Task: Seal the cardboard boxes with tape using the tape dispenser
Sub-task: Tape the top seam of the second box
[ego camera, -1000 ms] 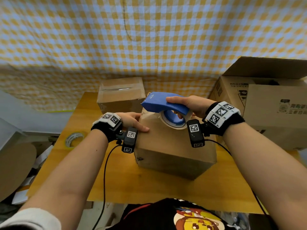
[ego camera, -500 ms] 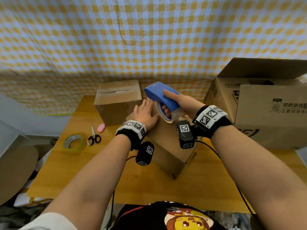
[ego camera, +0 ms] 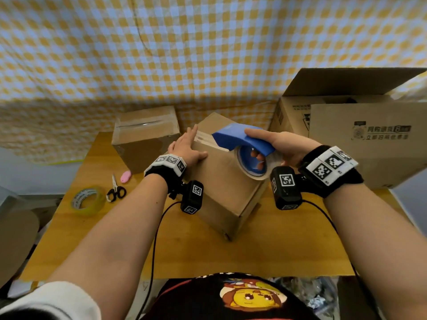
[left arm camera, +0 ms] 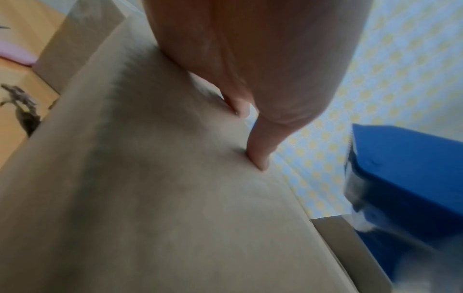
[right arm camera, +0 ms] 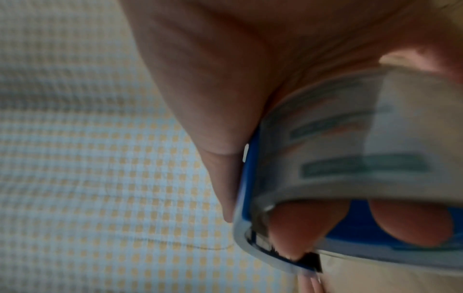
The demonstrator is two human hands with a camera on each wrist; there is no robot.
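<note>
Now turned cornerwise on the table (ego camera: 69, 227), the box (ego camera: 221, 181) lies under a flat left hand (ego camera: 184, 147); the right hand (ego camera: 280, 146), curled round the dispenser (ego camera: 240, 140), has drawn tape from the far edge, so sealing has begun.

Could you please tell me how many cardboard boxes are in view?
3: a small taped brown cardboard box at the table's back left, a brown cardboard box under both hands, and a large open printed carton at right.
</note>
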